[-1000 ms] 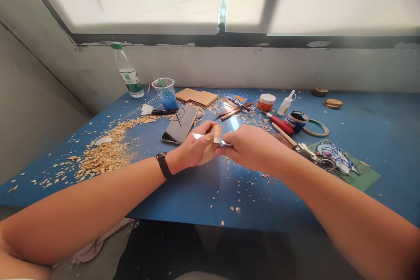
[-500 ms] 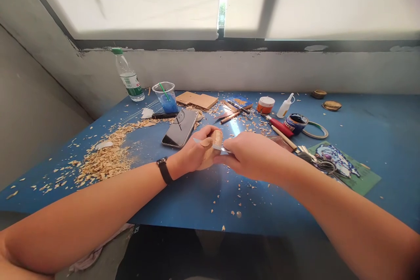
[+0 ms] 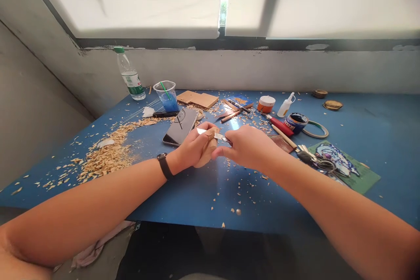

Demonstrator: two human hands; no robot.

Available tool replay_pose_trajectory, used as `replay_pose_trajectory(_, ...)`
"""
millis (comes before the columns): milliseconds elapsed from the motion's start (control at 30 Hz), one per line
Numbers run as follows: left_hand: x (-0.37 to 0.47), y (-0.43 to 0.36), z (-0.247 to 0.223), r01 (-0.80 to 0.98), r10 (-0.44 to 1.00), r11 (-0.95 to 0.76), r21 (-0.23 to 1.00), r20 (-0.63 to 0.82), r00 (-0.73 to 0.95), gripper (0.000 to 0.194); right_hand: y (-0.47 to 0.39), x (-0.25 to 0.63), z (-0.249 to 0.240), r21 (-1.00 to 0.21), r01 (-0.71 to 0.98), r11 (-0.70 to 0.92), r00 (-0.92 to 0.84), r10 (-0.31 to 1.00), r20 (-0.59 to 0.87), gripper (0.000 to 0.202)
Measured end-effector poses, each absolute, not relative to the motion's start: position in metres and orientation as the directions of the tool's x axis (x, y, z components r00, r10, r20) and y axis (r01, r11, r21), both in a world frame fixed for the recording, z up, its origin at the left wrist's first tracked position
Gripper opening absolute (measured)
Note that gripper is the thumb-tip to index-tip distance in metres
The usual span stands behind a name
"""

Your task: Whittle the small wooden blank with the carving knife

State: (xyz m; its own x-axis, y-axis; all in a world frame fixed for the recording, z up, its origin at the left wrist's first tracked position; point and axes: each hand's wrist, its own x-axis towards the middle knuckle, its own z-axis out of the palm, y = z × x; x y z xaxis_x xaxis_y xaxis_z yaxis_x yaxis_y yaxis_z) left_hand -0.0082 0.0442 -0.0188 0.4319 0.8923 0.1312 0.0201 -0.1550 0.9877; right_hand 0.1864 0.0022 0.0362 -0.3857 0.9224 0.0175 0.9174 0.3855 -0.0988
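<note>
My left hand point(image 3: 193, 145) is closed around a pale piece of wood point(image 3: 207, 154), held tilted just above the table; the fingers hide much of it. In my right hand point(image 3: 246, 145) is a knife point(image 3: 218, 136), its handle mostly hidden in the fist. The shiny blade lies across the upper end of the wood, with its tip over the left thumb. My right thumb reaches toward the near side of the wood. Behind my left hand, a phone point(image 3: 181, 126) rests on the blue table point(image 3: 183, 197).
Wood shavings point(image 3: 106, 159) are heaped at the left. A water bottle point(image 3: 131, 81) and a plastic cup point(image 3: 167, 98) stand behind. To the right are a glue bottle point(image 3: 285, 106), an orange jar point(image 3: 266, 105), an ink jar point(image 3: 297, 123), scissors point(image 3: 326, 165) and a green picture card point(image 3: 361, 179).
The knife blade has moved up along the wood, farther from me. My right hand has risen slightly, and the wood is tilted differently in my left hand.
</note>
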Motion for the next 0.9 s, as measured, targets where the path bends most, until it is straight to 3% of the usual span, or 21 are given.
replay_pose_trajectory(133, -0.007, 0.043, -0.019, 0.008, 0.889, -0.128, 0.992, 0.111, 0.445, 0.033, -0.001, 0.186, 0.045, -0.093, 0.923, 0.374, -0.378, 0.925, -0.030, 0.071)
replay_pose_trajectory(267, -0.007, 0.042, -0.020, -0.001, 0.885, -0.130, 0.992, 0.117, 0.451, 0.038, -0.011, 0.182, 0.052, -0.071, 0.898, 0.435, -0.440, 0.894, -0.087, 0.059)
replay_pose_trajectory(500, -0.010, 0.045, -0.020, 0.001, 0.886, -0.148, 0.989, 0.132, 0.445, 0.039, -0.009, 0.182, 0.041, -0.118, 0.886, 0.448, -0.453, 0.891, -0.021, 0.055)
replay_pose_trajectory(767, -0.011, 0.050, -0.025, -0.030, 0.894, -0.116, 0.993, 0.118, 0.433, 0.024, -0.003, 0.181, 0.034, -0.119, 0.913, 0.391, -0.389, 0.920, 0.037, 0.066)
replay_pose_trajectory(900, -0.011, 0.047, -0.021, -0.017, 0.892, -0.133, 0.991, 0.127, 0.433, 0.042, 0.001, 0.181, 0.034, -0.145, 0.943, 0.301, -0.304, 0.953, 0.000, 0.075)
